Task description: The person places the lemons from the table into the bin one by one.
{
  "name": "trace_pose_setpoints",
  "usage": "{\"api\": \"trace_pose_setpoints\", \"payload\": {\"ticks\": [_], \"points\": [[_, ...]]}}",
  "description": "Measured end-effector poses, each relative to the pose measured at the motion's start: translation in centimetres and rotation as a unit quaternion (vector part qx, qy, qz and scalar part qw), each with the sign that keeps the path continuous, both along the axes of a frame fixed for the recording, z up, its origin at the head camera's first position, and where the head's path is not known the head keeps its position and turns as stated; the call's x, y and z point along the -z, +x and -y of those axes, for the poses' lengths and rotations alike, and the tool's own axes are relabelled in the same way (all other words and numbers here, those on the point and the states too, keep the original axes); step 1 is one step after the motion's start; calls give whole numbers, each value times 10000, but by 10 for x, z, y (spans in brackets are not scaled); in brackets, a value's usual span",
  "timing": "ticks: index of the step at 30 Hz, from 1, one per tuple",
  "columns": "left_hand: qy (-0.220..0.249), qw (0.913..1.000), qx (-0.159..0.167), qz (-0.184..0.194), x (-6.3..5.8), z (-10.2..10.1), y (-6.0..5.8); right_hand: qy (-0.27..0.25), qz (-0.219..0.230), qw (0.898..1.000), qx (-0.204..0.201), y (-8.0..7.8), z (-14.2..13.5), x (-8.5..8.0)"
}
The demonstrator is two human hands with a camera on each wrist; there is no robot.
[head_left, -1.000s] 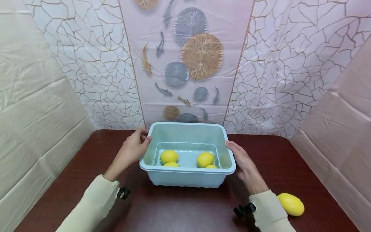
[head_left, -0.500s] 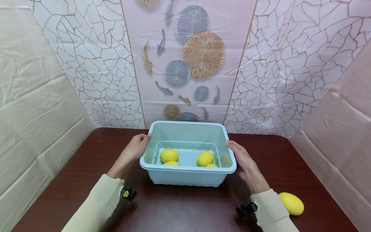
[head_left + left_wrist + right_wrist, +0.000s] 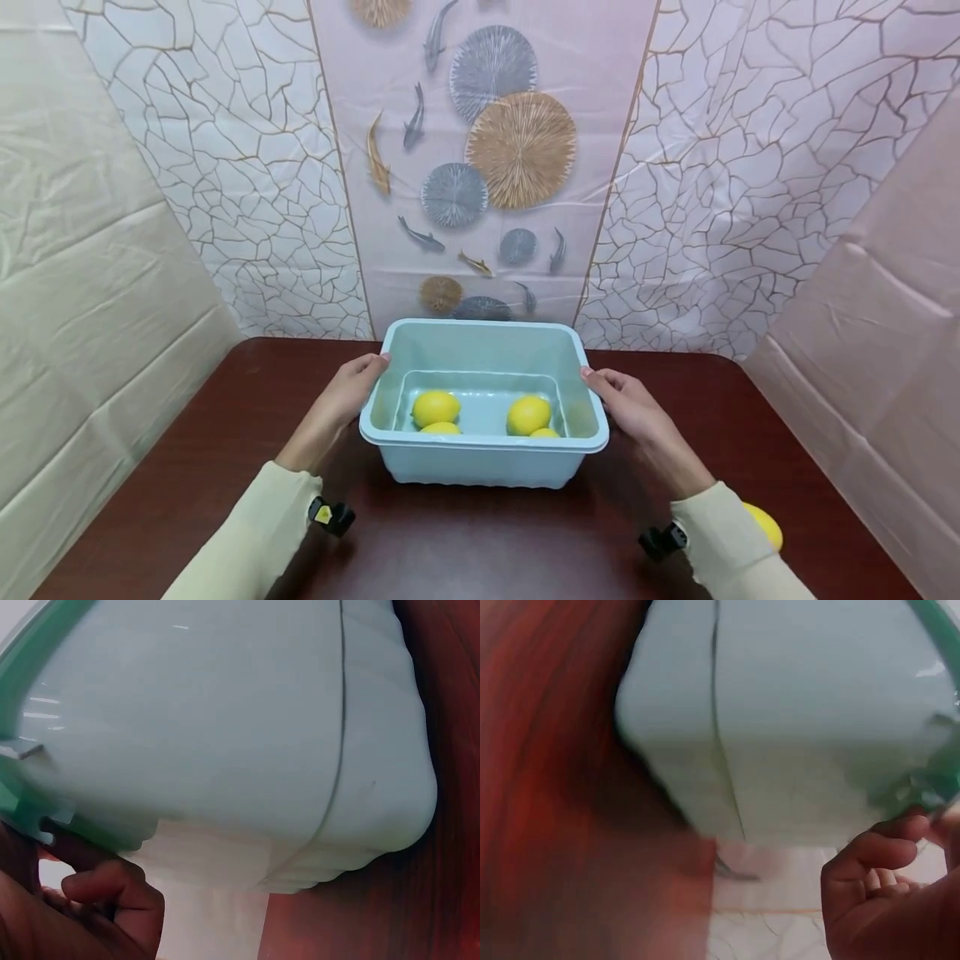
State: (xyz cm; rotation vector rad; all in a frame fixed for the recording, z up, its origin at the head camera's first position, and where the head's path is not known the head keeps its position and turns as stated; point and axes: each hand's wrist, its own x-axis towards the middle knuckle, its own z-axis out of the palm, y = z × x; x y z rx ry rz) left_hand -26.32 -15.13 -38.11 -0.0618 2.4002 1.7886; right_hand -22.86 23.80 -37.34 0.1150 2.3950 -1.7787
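Observation:
A pale blue plastic basin [image 3: 483, 461] stands on the dark red table in the head view. Inside it lie several lemons; a left one [image 3: 436, 408] and a right one [image 3: 528, 415] show best, the others partly hidden by the front wall. My left hand [image 3: 347, 392] grips the basin's left rim, thumb on top and curled fingers under the edge, as the left wrist view of the hand [image 3: 105, 900] shows. On the opposite side my right hand [image 3: 633, 408] holds the right rim, its fingers [image 3: 874, 851] curled below the lip in the right wrist view.
Another yellow lemon [image 3: 765, 527] lies on the table at the right, partly behind the right sleeve. A patterned cloth [image 3: 480, 167] hangs right behind the table's back edge [image 3: 660, 351]. Light cloth walls [image 3: 112, 275] flank both sides.
My left hand's fingers have closed round the left rim. The right forearm has shifted slightly right and covers more of the loose lemon. The basin has stayed in place.

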Motion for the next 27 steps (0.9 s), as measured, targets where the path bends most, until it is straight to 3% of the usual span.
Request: {"api": "trace_pose_setpoints", "payload": {"ticks": [5,12,17,22,27], "points": [[163,9998,-53,-72,3,-3,0,1254,-416,9911,-171,7,-12,-15],[253,9997,-9,22,5,-4,-1,2790,-1351,9499,-404,39,-26,-28],[221,9997,-41,17,4,-3,-2,3323,-1801,9249,-411,64,-30,-33],[258,9996,-61,18,2,-3,-2,3776,-2263,8962,-549,75,-38,-35],[181,9998,-101,56,3,0,-1,4209,-2468,8698,-734,87,-50,-27]]}}
